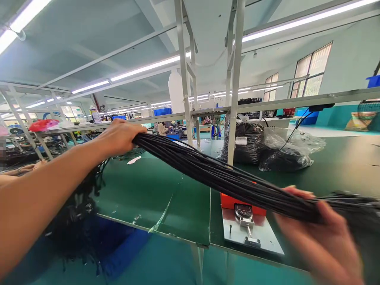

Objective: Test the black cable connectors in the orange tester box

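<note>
A thick bundle of black cables (208,168) stretches across the view in front of me, sloping down from left to right. My left hand (123,134) is closed around its upper left end, the arm reaching far out. Lower on the right, my right hand (320,233) grips the bundle from beneath, its thumb on top. Beyond the right hand, the cables run on, blurred, to the frame's edge. Loose black cable ends (86,206) hang below my left arm. Under the bundle sits a metal plate (237,233) carrying a small digital dial gauge (243,211).
A green worktable (142,190) spans the front, with a blue bin (124,249) below its left edge. Plastic bags of black parts (247,142) stand at the back. White shelf posts (236,83) rise from the table. Another person's hand (40,164) shows at far left.
</note>
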The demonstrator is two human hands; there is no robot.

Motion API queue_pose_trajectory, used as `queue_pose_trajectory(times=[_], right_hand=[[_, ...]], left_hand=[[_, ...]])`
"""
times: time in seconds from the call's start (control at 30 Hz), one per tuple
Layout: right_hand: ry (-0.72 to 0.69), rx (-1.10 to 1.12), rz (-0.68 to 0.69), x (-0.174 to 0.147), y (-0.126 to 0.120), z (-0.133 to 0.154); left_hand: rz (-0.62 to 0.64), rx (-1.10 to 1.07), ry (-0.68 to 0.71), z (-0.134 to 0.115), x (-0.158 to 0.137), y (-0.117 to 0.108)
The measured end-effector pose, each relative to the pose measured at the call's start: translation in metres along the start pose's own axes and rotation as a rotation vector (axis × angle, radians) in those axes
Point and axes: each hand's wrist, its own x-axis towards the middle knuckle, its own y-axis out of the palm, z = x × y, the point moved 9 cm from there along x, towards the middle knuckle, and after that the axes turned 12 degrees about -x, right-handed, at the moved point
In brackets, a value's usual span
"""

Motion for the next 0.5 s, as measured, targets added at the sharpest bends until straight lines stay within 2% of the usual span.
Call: queue_pose_trajectory(times=[0.1,0.23,0.37,0.5], right_hand=[[0.193,0.064,0.09,0.013,0.014,-0.061],[0.306,0.024,0.136,0.033,0.009,-0.109],[0.286,0.001,0.182,0.054,0.003,-0.122],[0.209,-0.087,0.256,0.059,-0.01,-0.114]], left_hand=[[0.011,0.115,0.048,0.022,0.026,0.018],[-0.053,0.211,0.06,0.052,0.047,0.054],[-0.12,0.229,0.032,0.08,0.052,0.097],[-0.125,0.165,-0.037,0.089,0.026,0.13]])
